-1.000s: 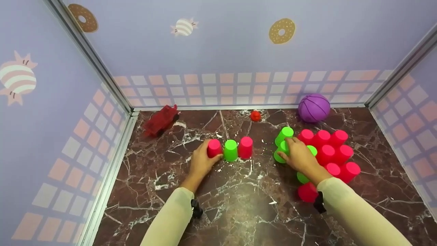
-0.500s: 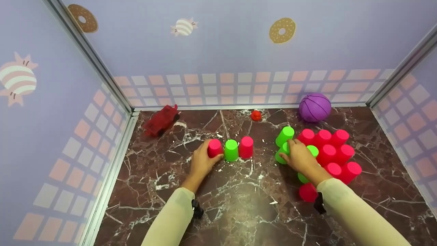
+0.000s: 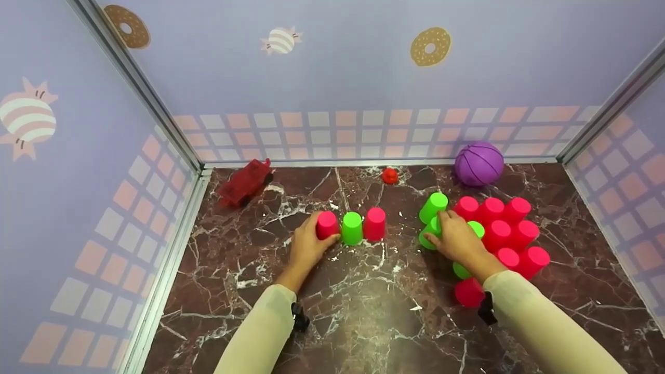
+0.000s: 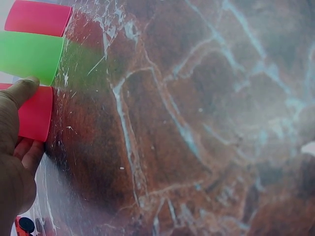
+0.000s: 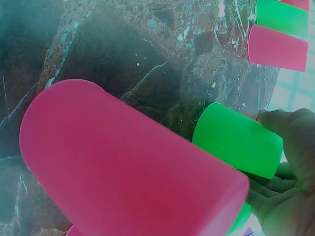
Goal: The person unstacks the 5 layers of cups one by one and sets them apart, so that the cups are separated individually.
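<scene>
My left hand (image 3: 307, 240) grips a pink cup (image 3: 327, 225) that stands upside down, thumb on its near side and fingers behind. Beside it in a row stand a green cup (image 3: 351, 229) and another pink cup (image 3: 374, 224). On the right, my right hand (image 3: 458, 236) holds a green cup (image 3: 429, 235) between thumb and fingers; the right wrist view shows this green cup (image 5: 236, 140) with its rim down at the floor. Just behind it is another green cup (image 3: 433, 208). A pink cup (image 5: 133, 162) looms large in the right wrist view.
Several upturned pink cups (image 3: 499, 235) crowd the right side, with a few green ones partly under my right arm. A purple ball (image 3: 479, 164) sits at the back wall. A small red object (image 3: 389, 176) and a red toy vehicle (image 3: 246, 183) lie at the back.
</scene>
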Available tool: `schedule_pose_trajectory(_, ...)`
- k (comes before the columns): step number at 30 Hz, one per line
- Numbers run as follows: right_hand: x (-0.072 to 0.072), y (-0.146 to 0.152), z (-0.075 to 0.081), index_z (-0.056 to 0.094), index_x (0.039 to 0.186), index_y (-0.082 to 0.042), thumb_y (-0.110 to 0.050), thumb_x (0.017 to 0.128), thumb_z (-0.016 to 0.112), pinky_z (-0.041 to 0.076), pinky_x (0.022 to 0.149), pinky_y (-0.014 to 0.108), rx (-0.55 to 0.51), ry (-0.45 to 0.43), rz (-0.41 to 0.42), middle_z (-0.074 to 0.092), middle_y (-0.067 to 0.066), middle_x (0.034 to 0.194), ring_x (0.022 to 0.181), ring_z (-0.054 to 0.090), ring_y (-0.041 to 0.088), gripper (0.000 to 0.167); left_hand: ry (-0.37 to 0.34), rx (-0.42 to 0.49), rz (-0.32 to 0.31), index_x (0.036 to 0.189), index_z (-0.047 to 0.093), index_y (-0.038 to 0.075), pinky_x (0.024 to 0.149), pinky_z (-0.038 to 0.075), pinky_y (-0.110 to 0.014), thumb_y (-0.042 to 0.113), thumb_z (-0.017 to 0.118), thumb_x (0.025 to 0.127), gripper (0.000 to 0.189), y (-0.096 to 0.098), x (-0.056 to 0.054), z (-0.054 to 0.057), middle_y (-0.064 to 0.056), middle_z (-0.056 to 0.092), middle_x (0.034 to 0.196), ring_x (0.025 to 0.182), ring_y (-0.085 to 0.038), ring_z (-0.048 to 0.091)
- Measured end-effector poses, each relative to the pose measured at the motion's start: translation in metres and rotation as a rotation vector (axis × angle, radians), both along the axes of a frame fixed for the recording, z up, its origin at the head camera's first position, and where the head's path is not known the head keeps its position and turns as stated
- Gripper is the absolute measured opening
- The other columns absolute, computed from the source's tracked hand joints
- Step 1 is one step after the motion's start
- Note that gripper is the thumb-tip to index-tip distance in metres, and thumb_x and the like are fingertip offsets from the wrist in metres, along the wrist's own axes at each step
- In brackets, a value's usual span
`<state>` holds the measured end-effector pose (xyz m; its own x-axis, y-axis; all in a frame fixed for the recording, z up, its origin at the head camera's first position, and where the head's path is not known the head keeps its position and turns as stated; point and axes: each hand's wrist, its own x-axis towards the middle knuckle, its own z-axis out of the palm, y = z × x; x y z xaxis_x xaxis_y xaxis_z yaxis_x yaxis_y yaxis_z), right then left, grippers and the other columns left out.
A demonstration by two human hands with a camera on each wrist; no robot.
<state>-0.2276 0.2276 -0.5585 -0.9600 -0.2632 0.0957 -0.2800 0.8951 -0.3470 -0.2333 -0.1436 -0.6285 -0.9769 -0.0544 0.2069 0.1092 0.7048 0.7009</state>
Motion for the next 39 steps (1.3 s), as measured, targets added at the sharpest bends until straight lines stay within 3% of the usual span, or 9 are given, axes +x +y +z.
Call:
schedule_pose_trajectory(5, -0.001, -0.005, 0.011, 0.046, 0.15, 0.02, -0.033, 0.101, 0.08, 0.056, 0.107, 0.069, 0.02, -0.012, -0.022, 0.06, 0.042, 0.136, 0.122, 0.066, 0.058, 0.079, 0.011, -0.001, 0.0, 0.144, 0.066, 0.015, 0.106, 0.061, -0.058, 0.027, 0.098, 0.083, 0.07, -0.002, -0.001, 0.001, -0.018, 0.078, 0.131, 0.121, -0.041, 0.077)
schedule_pose_trajectory(11, -0.004, -0.014, 0.02, 0.051, 0.15, 0.014, -0.037, 0.1, 0.079, 0.059, 0.102, 0.069, 0.02, 0.07, -0.033, 0.06, 0.037, 0.138, 0.124, 0.064, 0.056, 0.077, 0.048, 0.005, -0.01, 0.143, 0.067, 0.014, 0.103, 0.061, -0.059, 0.027, 0.099, 0.082, 0.07, -0.002, -0.002, 0.002, -0.018, 0.079, 0.129, 0.118, -0.041, 0.078)
schedule_pose_trajectory(20, -0.01, -0.044, 0.022, 0.047, 0.161, 0.005, -0.041, 0.1, 0.081, 0.054, 0.114, 0.065, 0.008, 0.147, 0.035, 0.058, 0.033, 0.151, 0.138, 0.059, 0.054, 0.083, 0.029, 0.01, -0.01, 0.143, 0.067, 0.016, 0.105, 0.061, -0.057, 0.027, 0.098, 0.083, 0.069, 0.0, -0.002, 0.0, -0.016, 0.079, 0.131, 0.12, -0.04, 0.077)
schedule_pose_trajectory(28, -0.016, -0.075, 0.014, 0.045, 0.162, 0.005, -0.04, 0.099, 0.084, 0.052, 0.118, 0.062, -0.026, 0.097, 0.095, 0.058, 0.031, 0.15, 0.14, 0.059, 0.051, 0.086, 0.031, 0.009, -0.005, 0.143, 0.067, 0.016, 0.103, 0.061, -0.058, 0.028, 0.099, 0.082, 0.07, 0.001, 0.001, -0.001, -0.016, 0.079, 0.13, 0.119, -0.04, 0.078)
schedule_pose_trajectory(32, -0.016, -0.088, 0.007, 0.044, 0.163, 0.005, -0.04, 0.099, 0.084, 0.052, 0.116, 0.065, -0.063, 0.03, 0.09, 0.055, 0.034, 0.154, 0.142, 0.058, 0.053, 0.088, 0.034, 0.016, -0.013, 0.143, 0.067, 0.016, 0.104, 0.061, -0.059, 0.028, 0.099, 0.082, 0.071, -0.001, 0.0, -0.003, -0.017, 0.079, 0.13, 0.119, -0.04, 0.078)
schedule_pose_trajectory(36, -0.016, -0.098, -0.001, 0.043, 0.164, 0.004, -0.039, 0.098, 0.085, 0.049, 0.12, 0.066, -0.138, -0.05, 0.053, 0.052, 0.035, 0.16, 0.146, 0.056, 0.054, 0.089, 0.087, 0.031, -0.022, 0.141, 0.067, 0.016, 0.099, 0.062, -0.06, 0.027, 0.099, 0.081, 0.068, -0.002, -0.001, -0.008, -0.017, 0.08, 0.126, 0.114, -0.04, 0.079)
schedule_pose_trajectory(39, -0.016, -0.103, -0.008, 0.048, 0.161, 0.005, -0.036, 0.097, 0.087, 0.05, 0.119, 0.065, -0.201, -0.05, 0.048, 0.057, 0.033, 0.156, 0.142, 0.06, 0.053, 0.085, 0.127, 0.037, -0.03, 0.141, 0.067, 0.017, 0.097, 0.063, -0.058, 0.029, 0.099, 0.081, 0.069, -0.005, -0.003, -0.014, -0.016, 0.08, 0.124, 0.112, -0.038, 0.079)
